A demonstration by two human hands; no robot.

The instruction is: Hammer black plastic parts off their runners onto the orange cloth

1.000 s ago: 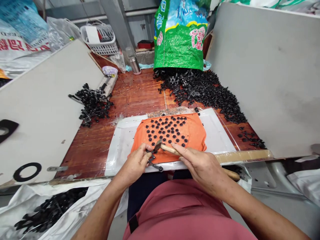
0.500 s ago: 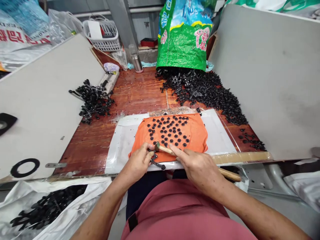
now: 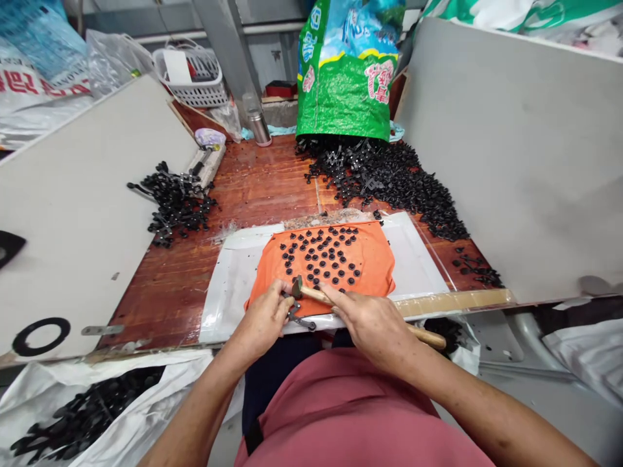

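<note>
Reading rightward, we find the left hand (image 3: pixel 263 318) pinching a black, branched plastic piece (image 3: pixel 305 323) near the orange cloth (image 3: pixel 265 275)'s front edge; the dark-headed, wooden-handled tool (image 3: pixel 315 295), head beside that hand, slants down rightward through the right hand (image 3: pixel 374 324)'s closed grip.

Wooden-handled tool (image 3: pixel 315 295) shifted leftward, metal head (image 3: pixel 296 288) turned, now closer to the left hand (image 3: pixel 264 316)

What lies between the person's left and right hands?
In the head view, a wooden-handled hammer spans the gap, gripped by the right hand, its dark head beside the left hand. Orange cloth and small black parts also show there.
</note>
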